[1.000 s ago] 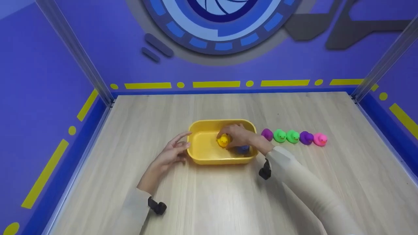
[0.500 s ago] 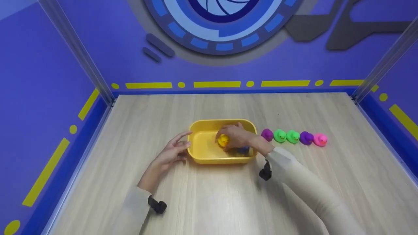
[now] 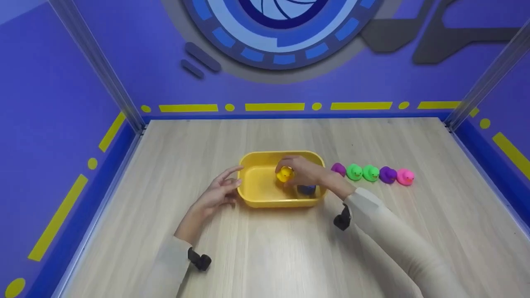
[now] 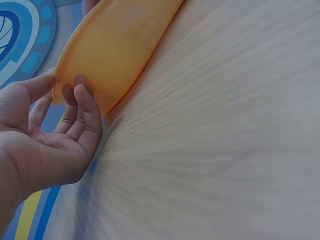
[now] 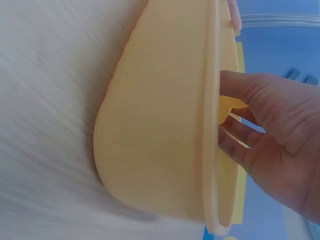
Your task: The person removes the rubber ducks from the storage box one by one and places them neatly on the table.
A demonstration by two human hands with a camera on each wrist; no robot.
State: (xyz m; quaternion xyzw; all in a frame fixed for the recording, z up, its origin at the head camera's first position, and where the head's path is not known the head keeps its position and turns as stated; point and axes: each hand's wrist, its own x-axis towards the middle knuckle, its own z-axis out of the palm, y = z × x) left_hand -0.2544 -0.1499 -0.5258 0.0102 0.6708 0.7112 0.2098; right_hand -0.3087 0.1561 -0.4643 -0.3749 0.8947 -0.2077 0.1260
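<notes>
In the head view, my right hand (image 3: 304, 171) reaches into a yellow plastic tub (image 3: 256, 203) and pinches a yellow rubber duck (image 3: 285, 174) between thumb and fingers. A dark blue duck (image 3: 306, 190) is in the tub below that hand, partly covered. My left hand (image 3: 217, 191) is at the tub's left end, its fingertips touching the outside by the rim. The left wrist view shows loosely bent fingers (image 4: 87, 107) against the tub wall (image 4: 110, 55). In the right wrist view, the near wall hides the fingertips and most of the yellow duck (image 5: 231, 104).
Right of the tub, a row of rubber ducks runs along the wooden table (image 3: 265, 256): a magenta one (image 3: 338, 169), two green ones (image 3: 355, 171), a purple one (image 3: 388, 174) and a pink one (image 3: 405, 176). Blue-purple panels (image 3: 265, 91) enclose the table's back and sides.
The right hand has shifted slightly, its wrist moving right, and the yellow duck sits a little higher in view. More of the blue duck shows. The left hand has stayed in place.
</notes>
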